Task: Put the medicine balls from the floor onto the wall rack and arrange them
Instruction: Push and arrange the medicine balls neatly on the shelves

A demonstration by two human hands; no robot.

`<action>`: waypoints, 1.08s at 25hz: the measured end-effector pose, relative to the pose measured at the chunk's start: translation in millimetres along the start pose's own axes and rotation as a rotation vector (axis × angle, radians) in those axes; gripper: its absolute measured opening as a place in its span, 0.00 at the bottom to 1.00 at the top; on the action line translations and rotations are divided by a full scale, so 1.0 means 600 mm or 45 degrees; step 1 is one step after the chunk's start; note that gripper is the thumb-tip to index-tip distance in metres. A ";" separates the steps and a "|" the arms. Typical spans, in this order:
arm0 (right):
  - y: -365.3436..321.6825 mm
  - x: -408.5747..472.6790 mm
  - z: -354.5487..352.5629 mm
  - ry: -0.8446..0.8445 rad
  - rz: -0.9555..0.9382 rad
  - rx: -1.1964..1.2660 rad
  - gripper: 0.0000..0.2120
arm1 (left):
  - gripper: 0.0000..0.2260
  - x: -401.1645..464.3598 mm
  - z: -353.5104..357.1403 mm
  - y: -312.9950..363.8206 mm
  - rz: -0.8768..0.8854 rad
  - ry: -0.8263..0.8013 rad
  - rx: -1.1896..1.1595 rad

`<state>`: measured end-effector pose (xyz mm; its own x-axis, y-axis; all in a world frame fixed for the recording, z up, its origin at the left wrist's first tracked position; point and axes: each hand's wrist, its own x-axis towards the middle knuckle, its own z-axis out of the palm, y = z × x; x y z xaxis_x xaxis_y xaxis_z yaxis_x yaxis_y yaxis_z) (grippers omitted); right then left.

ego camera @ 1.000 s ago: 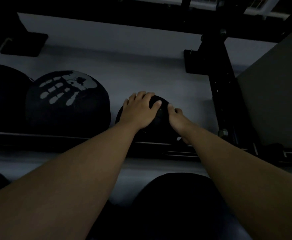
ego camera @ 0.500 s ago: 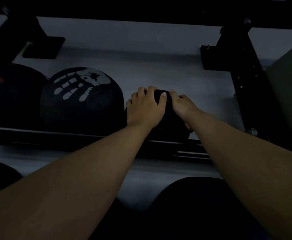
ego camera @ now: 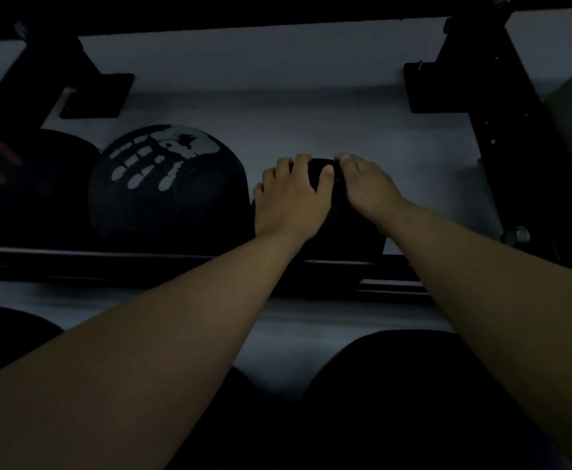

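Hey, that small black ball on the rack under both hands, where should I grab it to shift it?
Probably cup the small black ball at its two sides from the front, palms opposed: left hand, right hand. It is round, and the handprint ball crowds its left.

Small ball (ego camera: 349, 225) is seated on rack rail (ego camera: 108, 262), w/ left hand (ego camera: 289, 201) and right hand (ego camera: 367, 188) laid on top. Handprint ball (ego camera: 166, 184) sits just to its left, another ball (ego camera: 23, 184) further left. Upright post (ego camera: 515, 147) stands at right; wall (ego camera: 278, 106) behind.
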<state>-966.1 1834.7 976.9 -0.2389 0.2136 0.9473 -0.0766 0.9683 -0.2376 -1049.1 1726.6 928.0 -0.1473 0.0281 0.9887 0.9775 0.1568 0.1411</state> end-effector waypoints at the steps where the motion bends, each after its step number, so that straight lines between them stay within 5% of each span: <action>1: -0.003 0.000 -0.002 0.006 -0.041 -0.027 0.26 | 0.25 0.000 -0.003 -0.002 0.012 -0.024 0.006; 11: -0.039 -0.001 -0.016 -0.063 -0.018 -0.193 0.22 | 0.27 0.029 -0.054 -0.014 0.134 -0.328 0.258; 16: -0.091 -0.007 0.012 -0.041 -0.017 -0.286 0.32 | 0.25 0.044 -0.109 -0.048 0.201 -0.271 0.390; 18: -0.121 -0.012 0.034 -0.088 -0.015 -0.358 0.28 | 0.24 0.050 -0.139 -0.079 0.224 -0.208 0.482; 27: -0.292 -0.020 0.215 -0.125 -0.151 -0.207 0.31 | 0.24 0.063 -0.332 -0.299 -0.084 -0.084 0.368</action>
<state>-1074.8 1645.6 979.1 -0.3315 0.0913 0.9390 0.0452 0.9957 -0.0809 -1199.7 1503.0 950.0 -0.2277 0.0714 0.9711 0.8834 0.4346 0.1752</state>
